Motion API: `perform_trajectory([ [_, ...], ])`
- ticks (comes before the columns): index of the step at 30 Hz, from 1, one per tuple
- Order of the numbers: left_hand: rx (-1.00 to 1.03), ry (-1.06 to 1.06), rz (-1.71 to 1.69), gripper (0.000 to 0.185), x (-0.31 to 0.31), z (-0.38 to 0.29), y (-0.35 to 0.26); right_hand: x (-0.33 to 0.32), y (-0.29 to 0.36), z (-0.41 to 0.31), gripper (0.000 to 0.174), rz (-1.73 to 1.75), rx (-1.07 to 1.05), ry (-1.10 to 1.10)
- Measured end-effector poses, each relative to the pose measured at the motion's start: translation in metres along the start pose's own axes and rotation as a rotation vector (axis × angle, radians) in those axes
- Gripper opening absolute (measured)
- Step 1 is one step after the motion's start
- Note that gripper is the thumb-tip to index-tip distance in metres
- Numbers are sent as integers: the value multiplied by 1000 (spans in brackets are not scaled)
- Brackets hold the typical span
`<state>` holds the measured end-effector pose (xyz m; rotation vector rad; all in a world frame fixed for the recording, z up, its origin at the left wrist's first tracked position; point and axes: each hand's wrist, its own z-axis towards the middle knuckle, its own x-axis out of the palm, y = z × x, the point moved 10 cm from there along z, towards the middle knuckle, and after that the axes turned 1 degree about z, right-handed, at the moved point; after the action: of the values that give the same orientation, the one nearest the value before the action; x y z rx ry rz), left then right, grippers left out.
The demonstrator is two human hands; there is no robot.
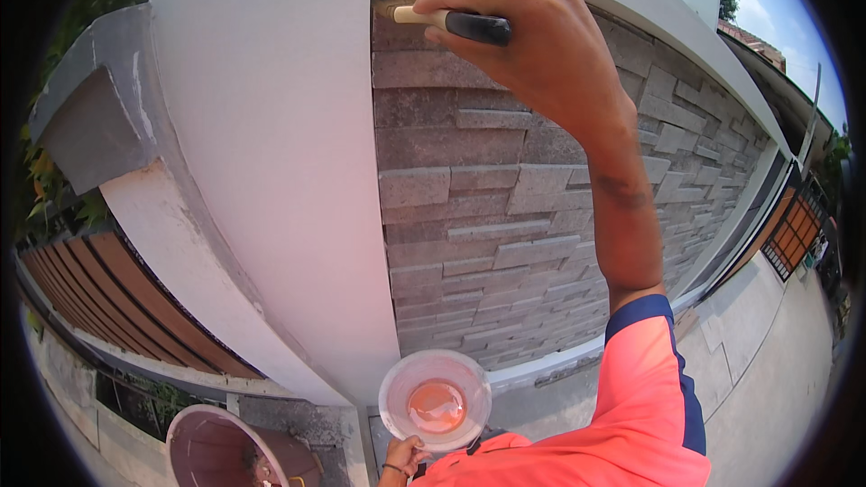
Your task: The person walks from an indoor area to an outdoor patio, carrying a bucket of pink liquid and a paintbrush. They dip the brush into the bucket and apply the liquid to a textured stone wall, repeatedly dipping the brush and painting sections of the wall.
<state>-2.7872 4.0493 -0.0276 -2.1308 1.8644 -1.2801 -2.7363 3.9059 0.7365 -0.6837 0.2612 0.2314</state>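
Observation:
My right hand (521, 27) is raised high, its fingers closed around the handle of a paintbrush (467, 24). The handle is cream near the bristles and black at its end. The bristles point left, at the upper left corner of a grey stone-clad wall panel (473, 189), where the stone looks darker. Down at waist height, my left hand (404, 454) grips the rim of a whitish plastic bucket (392, 392). A shallow pool of shiny liquid (436, 406), tinted orange, lies at the bottom of the bucket.
A smooth white pillar (270, 115) borders the panel on the left. Below it stands a large brownish bin (203, 446) with some debris inside. A brown slatted fence (128, 304) runs at the far left. Concrete paving (764, 365) stretches to the right, towards an orange-brown gate (795, 230).

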Motion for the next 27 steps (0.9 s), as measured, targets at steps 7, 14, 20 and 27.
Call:
perform_trajectory([
  [7,-10,6,17,35,-1,5,6,-3,-25,11,19,174,377,196],
  [14,-22,3,67,37,0,7,11,8,-21,24,12,236,281,224],
  [20,-7,14,107,36,4,0,9,0,-23,13,8,178,181,77],
  [27,-7,15,76,37,3,-9,8,-39,-39,-37,19,-216,302,-128],
])
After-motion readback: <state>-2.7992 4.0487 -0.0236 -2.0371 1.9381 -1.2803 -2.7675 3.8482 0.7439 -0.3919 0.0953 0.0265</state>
